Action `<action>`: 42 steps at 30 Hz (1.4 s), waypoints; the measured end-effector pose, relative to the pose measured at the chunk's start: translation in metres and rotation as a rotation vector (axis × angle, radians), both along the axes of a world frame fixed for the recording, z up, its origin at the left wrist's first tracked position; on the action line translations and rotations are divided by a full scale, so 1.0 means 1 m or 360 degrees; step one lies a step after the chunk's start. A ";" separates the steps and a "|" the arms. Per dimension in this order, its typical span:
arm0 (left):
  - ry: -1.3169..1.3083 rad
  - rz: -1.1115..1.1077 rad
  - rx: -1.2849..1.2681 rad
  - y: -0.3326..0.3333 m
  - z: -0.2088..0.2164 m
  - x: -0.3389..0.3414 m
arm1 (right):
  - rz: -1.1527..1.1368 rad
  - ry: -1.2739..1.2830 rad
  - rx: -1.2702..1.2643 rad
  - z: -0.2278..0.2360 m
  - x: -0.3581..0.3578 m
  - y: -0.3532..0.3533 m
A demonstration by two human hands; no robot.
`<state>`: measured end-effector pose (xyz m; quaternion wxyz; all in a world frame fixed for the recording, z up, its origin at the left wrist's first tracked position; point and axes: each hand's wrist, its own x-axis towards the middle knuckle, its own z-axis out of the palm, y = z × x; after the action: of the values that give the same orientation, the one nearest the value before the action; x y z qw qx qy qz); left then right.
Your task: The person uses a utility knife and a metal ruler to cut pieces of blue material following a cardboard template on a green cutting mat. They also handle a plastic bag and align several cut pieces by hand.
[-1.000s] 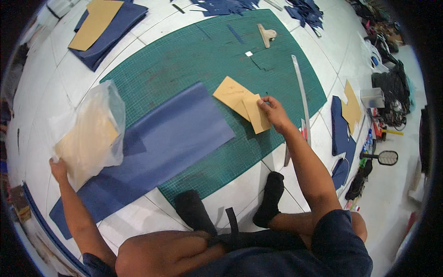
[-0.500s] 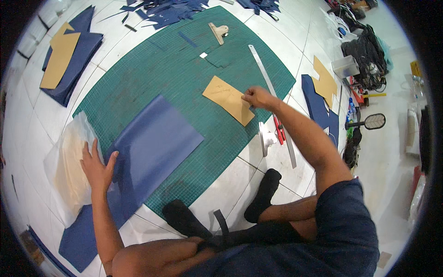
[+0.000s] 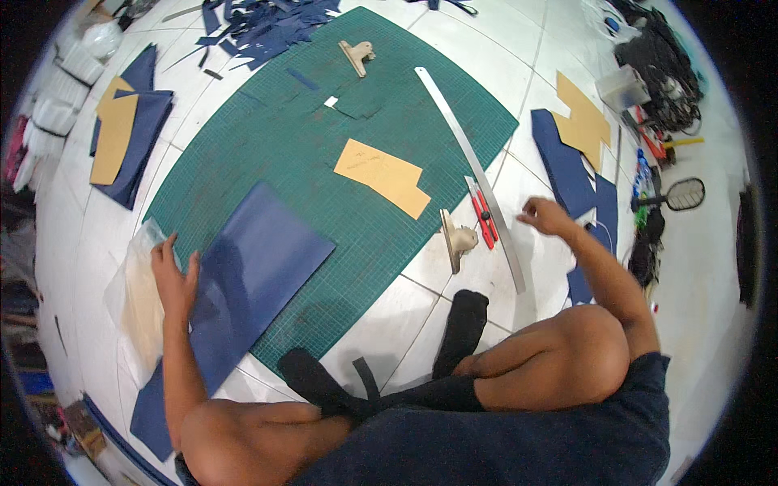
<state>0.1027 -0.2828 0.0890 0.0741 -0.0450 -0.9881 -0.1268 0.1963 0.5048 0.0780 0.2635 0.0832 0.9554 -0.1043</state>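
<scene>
My left hand [image 3: 174, 279] is open, its fingers spread at the edge between a clear plastic bag [image 3: 139, 304] with cream-coloured contents and a dark blue sheet [image 3: 255, 259]. The sheet lies partly on a green cutting mat [image 3: 389, 89] and runs off its near left side. My right hand [image 3: 548, 217] hovers over the tiles right of the mat, fingers loosely bent and apart, holding nothing. Left of it are a long metal ruler [image 3: 478, 162], a red cutter [image 3: 486, 223] and a metal clip [image 3: 457, 240]. A tan card template [image 3: 382, 176] rests flat on the mat.
A second clip [image 3: 356, 57] sits on the mat's far part. Blue scraps [image 3: 267, 28] are heaped beyond it. Blue pieces with tan templates lie at left [image 3: 116, 139] and right [image 3: 582, 130]. A racket-shaped swatter [image 3: 685, 194] and clutter line the right side.
My right hand has let go of the tan template and moved right, past the ruler. The template now lies flat on the mat. My left hand stays near the bag and sheet. The view has shifted slightly.
</scene>
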 end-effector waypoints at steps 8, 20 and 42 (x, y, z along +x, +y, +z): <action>-0.0761 -0.0142 -0.0080 0.012 0.062 0.010 | -0.0322 0.0281 -0.0304 -0.061 0.022 -0.040; -0.0683 -0.0093 0.0082 0.058 -0.025 0.034 | -0.0768 0.0522 -0.0791 -0.093 0.041 -0.036; -0.0004 -0.0127 0.0678 0.061 -0.124 0.015 | -0.0587 -0.0013 -0.1245 -0.046 0.031 -0.430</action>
<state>0.1181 -0.2214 -0.0351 0.0757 -0.0673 -0.9366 -0.3355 0.2278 0.0752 0.0321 0.2560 0.1468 0.8119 -0.5037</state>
